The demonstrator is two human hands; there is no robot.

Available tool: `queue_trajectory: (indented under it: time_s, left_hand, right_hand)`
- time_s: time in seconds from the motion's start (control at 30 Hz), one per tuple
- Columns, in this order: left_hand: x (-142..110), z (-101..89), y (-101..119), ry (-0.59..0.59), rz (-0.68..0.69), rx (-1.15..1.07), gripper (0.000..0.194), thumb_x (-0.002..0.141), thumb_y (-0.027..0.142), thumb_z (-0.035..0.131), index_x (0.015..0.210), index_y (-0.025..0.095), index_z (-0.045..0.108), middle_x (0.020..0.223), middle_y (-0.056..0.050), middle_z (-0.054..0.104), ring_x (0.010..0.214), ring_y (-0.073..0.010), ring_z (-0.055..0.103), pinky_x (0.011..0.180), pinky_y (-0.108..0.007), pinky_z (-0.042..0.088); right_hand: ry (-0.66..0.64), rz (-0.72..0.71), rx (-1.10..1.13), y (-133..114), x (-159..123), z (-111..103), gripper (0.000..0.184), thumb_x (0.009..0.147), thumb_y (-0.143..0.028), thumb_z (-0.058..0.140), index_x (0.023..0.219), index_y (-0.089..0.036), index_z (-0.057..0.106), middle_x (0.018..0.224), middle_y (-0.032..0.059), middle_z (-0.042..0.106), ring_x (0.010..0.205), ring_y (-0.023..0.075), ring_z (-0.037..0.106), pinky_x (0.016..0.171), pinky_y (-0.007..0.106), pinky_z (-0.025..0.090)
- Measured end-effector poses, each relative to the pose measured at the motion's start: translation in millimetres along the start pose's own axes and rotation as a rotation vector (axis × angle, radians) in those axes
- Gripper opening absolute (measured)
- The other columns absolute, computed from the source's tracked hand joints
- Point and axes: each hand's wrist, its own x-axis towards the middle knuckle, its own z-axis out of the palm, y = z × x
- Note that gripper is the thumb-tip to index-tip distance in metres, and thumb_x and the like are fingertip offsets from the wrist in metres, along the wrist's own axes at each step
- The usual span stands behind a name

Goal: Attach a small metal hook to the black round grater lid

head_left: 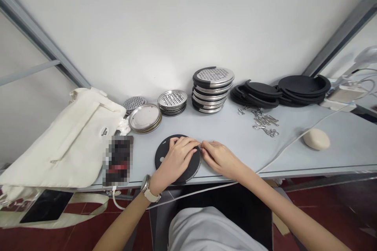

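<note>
A flat black disc [183, 173] with a thin metal rim showing on its right side lies at the table's front edge. Across its top reaches my left hand [178, 155], fingers curled and gripping near the right rim. My right hand [217, 157] is pinched at that same rim, its thumb and index finger close to my left fingertips. Whatever small piece sits in the right pinch is mostly hidden. Beyond my right hand, several small metal clasps [265, 119] lie loose in a pile.
Behind the disc stand a tall stack of black-rimmed round graters [213, 90], bare grater plates [172, 102] and plain metal discs [145, 117]. Black round holders [303, 90] lie at right, near a beige mouse-shaped object [316, 139]. A white cable [282, 153], phone [118, 160] and cream bag [64, 141] are around.
</note>
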Motion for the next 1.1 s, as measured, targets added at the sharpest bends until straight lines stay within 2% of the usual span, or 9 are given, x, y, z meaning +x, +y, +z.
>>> queue_trajectory:
  time_s: [0.63, 0.97, 1.1]
  left_hand:
    - [0.4, -1.2, 0.8, -0.006, -0.002, -0.038, 0.035, 0.094, 0.019, 0.033, 0.124, 0.027, 0.05, 0.112, -0.002, 0.06, 0.102, -0.0149, 0.051, 0.093, -0.035, 0.029]
    - [0.7, 0.3, -0.1, 0.005, 0.003, -0.014, 0.035, 0.094, 0.018, 0.035, 0.123, 0.028, 0.05, 0.11, -0.001, 0.06, 0.101, -0.0144, 0.051, 0.092, -0.033, 0.029]
    - [0.5, -0.9, 0.7, 0.004, 0.003, -0.017, 0.035, 0.094, 0.018, 0.035, 0.123, 0.028, 0.05, 0.11, 0.0, 0.059, 0.101, -0.014, 0.051, 0.092, -0.033, 0.03]
  right_hand:
    - [0.027, 0.003, 0.03, 0.9, -1.4, 2.4, 0.005, 0.09, -0.021, 0.036, 0.09, -0.019, 0.041, 0.076, 0.0048, 0.059, 0.068, 0.0188, 0.054, 0.062, 0.028, 0.039]
    - [0.05, 0.046, 0.096, -1.8, -2.2, 0.2, 0.008, 0.089, -0.021, 0.04, 0.095, -0.018, 0.044, 0.07, 0.0019, 0.054, 0.063, 0.0163, 0.051, 0.058, 0.026, 0.038]
    - [0.079, 0.071, 0.14, -2.8, -2.4, -2.3, 0.005, 0.088, -0.021, 0.043, 0.092, -0.019, 0.045, 0.075, 0.0027, 0.051, 0.068, 0.0166, 0.05, 0.061, 0.027, 0.039]
